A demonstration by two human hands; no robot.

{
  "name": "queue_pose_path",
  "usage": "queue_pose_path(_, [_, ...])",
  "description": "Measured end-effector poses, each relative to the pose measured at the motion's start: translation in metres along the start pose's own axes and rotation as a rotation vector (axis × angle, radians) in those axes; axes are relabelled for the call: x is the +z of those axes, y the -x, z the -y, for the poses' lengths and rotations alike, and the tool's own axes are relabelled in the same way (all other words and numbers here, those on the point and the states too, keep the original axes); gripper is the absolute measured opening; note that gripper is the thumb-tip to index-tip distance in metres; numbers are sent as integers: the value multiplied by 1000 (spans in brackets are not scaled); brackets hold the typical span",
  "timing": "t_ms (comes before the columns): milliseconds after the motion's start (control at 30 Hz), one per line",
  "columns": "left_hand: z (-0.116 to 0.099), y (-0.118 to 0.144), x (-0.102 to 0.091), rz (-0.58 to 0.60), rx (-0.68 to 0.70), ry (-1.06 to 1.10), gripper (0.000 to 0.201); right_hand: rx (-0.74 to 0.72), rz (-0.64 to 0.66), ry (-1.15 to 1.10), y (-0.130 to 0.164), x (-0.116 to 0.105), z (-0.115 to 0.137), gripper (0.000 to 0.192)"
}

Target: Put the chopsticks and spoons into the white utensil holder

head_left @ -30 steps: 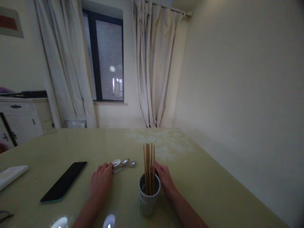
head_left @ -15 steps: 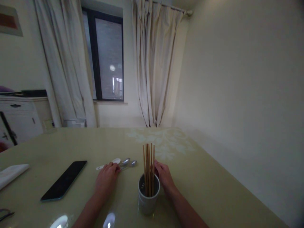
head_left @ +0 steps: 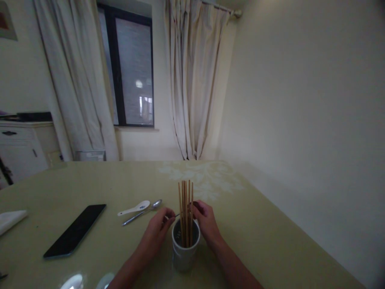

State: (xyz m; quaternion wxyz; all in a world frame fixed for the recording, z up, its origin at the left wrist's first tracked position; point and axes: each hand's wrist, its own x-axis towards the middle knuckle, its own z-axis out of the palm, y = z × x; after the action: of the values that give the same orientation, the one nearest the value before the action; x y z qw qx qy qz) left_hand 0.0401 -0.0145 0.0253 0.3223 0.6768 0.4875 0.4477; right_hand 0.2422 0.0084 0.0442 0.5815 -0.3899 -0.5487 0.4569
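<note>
A grey-white cup (head_left: 185, 259) stands upright on the table, with several wooden chopsticks (head_left: 185, 200) in it. Just left of the chopsticks, my left hand (head_left: 158, 226) is closed in a pinch on a thin metal spoon (head_left: 177, 215). Only a short piece of that spoon shows; the chopsticks and my fingers cover the rest. My right hand (head_left: 206, 220) is beside the cup's right rim, its fingers curled behind the chopsticks; what they hold is hidden. To the left lie a white soup spoon (head_left: 136, 208) and another metal spoon (head_left: 142, 212), which touch or overlap.
A black phone (head_left: 76, 230) lies left of the spoons. Farther left is a white object (head_left: 10, 220), cut by the frame edge. The table (head_left: 240, 241) meets a plain wall (head_left: 300, 120) on the right. Curtains and a window stand behind it.
My left hand has moved right from the spoons to the chopsticks, taking one metal spoon along. My right hand has stayed beside the cup. The view has shifted slightly.
</note>
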Motion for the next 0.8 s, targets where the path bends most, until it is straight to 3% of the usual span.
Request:
queue_pose_path(167, [-16, 0, -10, -129, 1, 51, 43, -122, -359, -107, -12, -27, 19, 45])
queue_pose_path(267, [-30, 5, -18, 9, -46, 146, 49, -226, -598, -213, -19, -57, 34, 43])
queue_pose_path(333, [-38, 11, -21, 170, -90, 244, 52, -292, -668, -272, -21, -73, 42, 42])
queue_pose_path(433, [-46, 21, -23, 394, -136, 389, 64, -300, -653, -376, -21, -82, 50, 40])
queue_pose_path(567, [-48, 25, -19, 576, -85, 504, 88, -188, -578, -525, -15, -64, 55, 45])
queue_pose_path(667, [-48, 23, -11, 539, -73, 476, 83, -138, -444, -442, -7, -42, 55, 43])
queue_pose_path(800, [-46, 22, 0, 427, -65, 430, 78, -145, -207, -161, 6, -20, 55, 37])
